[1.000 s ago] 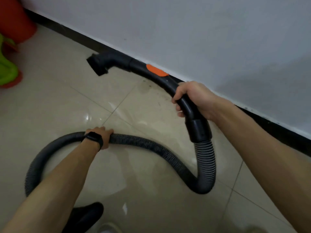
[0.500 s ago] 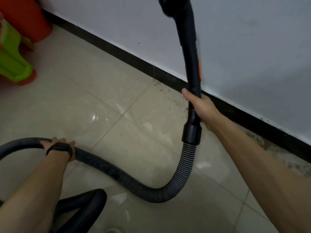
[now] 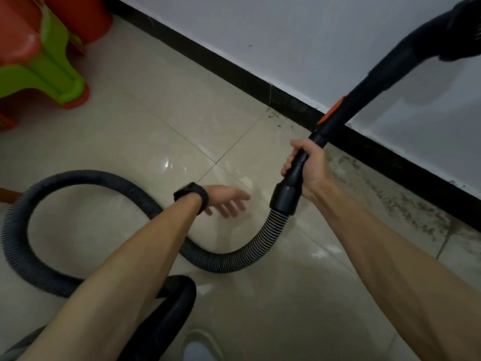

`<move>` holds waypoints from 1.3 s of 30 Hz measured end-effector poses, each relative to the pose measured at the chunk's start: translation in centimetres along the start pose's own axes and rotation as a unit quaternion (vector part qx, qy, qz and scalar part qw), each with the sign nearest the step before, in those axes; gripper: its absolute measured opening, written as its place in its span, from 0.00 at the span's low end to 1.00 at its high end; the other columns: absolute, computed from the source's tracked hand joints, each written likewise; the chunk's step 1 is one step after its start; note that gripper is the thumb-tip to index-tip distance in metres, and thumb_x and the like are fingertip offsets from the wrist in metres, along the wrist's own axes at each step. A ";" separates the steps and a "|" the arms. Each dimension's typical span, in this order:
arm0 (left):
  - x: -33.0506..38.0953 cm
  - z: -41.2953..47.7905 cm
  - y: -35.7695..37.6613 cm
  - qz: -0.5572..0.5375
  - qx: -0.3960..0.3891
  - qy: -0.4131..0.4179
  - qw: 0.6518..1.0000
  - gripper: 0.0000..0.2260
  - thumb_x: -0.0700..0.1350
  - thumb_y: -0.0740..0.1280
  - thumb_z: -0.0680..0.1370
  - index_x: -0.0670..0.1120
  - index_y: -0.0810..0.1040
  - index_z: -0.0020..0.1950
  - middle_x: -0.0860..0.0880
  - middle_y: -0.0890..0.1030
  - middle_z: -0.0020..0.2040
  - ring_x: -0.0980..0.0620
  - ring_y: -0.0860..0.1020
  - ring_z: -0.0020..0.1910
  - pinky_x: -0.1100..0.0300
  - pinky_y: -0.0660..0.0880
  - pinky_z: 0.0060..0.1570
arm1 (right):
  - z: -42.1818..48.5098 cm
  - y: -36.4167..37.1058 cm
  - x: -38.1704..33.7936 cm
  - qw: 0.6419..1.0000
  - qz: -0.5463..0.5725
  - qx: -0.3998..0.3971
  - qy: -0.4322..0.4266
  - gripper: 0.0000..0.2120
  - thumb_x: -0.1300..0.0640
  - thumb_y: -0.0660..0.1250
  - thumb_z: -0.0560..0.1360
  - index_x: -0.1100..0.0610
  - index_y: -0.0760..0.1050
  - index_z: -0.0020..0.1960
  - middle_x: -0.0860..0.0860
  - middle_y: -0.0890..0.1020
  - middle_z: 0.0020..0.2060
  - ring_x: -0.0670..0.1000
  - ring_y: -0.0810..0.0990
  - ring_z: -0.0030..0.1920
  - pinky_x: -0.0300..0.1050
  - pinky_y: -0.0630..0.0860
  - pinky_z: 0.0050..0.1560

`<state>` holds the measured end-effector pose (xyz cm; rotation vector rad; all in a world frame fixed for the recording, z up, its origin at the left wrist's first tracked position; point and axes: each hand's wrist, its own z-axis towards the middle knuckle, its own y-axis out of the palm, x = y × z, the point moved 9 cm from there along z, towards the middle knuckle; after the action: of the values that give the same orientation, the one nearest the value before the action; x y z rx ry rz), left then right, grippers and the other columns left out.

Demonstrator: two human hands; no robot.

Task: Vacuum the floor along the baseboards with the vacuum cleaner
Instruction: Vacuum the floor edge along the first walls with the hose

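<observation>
**Right hand (image 3: 313,168) wrapped tight round the pipe (image 3: 369,82), nozzle (image 3: 463,29) in the air**

Hose (image 3: 86,177) loops on the tiles well out from the baseboard (image 3: 234,74). Pipe slants from the fist up across the baseboard, so the nozzle hangs above it, by the wall. Reckon it needs tipping down onto the grime (image 3: 390,196) just beside the baseboard. Left hand (image 3: 226,201) is loose and holding nothing, farther out.

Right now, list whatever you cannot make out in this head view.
Head view:
- Nozzle: blurred, cut by the right edge.
- Hose: one stretch hidden under the left forearm.
- Left hand: fingers motion-blurred.
- Wand: the part inside the right hand grip is covered.
</observation>
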<state>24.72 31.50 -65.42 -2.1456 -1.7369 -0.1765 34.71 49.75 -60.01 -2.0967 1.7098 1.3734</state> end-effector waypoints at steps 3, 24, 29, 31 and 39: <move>4.3 -1.1 0.9 -0.161 -0.030 0.111 0.980 0.13 0.50 0.64 0.74 0.45 0.79 0.54 0.50 0.83 0.54 0.48 0.81 0.55 0.46 0.71 0.64 | -0.3 1.8 0.5 0.997 0.073 -0.022 -0.004 0.15 0.54 0.74 0.66 0.55 0.69 0.29 0.51 0.71 0.25 0.51 0.71 0.27 0.41 0.74 0.32; -0.3 -9.3 -5.0 0.215 0.057 -0.038 0.974 0.20 0.57 0.78 0.67 0.52 0.77 0.53 0.49 0.83 0.49 0.49 0.80 0.48 0.54 0.76 0.51 | -4.2 4.1 10.9 0.959 0.212 0.054 0.178 0.06 0.60 0.65 0.77 0.59 0.75 0.53 0.52 0.82 0.39 0.52 0.86 0.40 0.50 0.81 0.40; -3.9 -10.4 -2.2 0.097 -0.010 -0.053 0.994 0.11 0.47 0.77 0.70 0.42 0.82 0.44 0.47 0.85 0.40 0.49 0.84 0.41 0.54 0.79 0.54 | -8.4 10.2 15.4 0.934 0.213 -0.081 0.276 0.06 0.61 0.63 0.77 0.63 0.76 0.49 0.54 0.84 0.39 0.55 0.86 0.45 0.51 0.81 0.52; -6.3 -11.3 -3.2 0.138 0.025 -0.079 0.987 0.08 0.46 0.76 0.69 0.43 0.80 0.37 0.48 0.82 0.32 0.50 0.80 0.33 0.57 0.78 0.48 | -9.1 10.8 17.2 0.939 0.140 -0.105 0.296 0.11 0.59 0.68 0.77 0.63 0.76 0.57 0.57 0.85 0.47 0.58 0.86 0.51 0.54 0.81 0.54; -9.1 -12.3 -5.0 0.187 0.138 -0.081 0.969 0.08 0.48 0.75 0.68 0.46 0.81 0.41 0.51 0.82 0.30 0.55 0.79 0.29 0.62 0.73 0.37 | -8.1 8.3 17.2 0.973 0.084 0.032 0.213 0.15 0.55 0.72 0.80 0.58 0.70 0.60 0.61 0.80 0.57 0.60 0.84 0.55 0.52 0.85 0.41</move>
<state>19.44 19.54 -56.03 -2.2708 -1.3070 0.3300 31.67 29.45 -63.43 -2.3860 2.0956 0.9286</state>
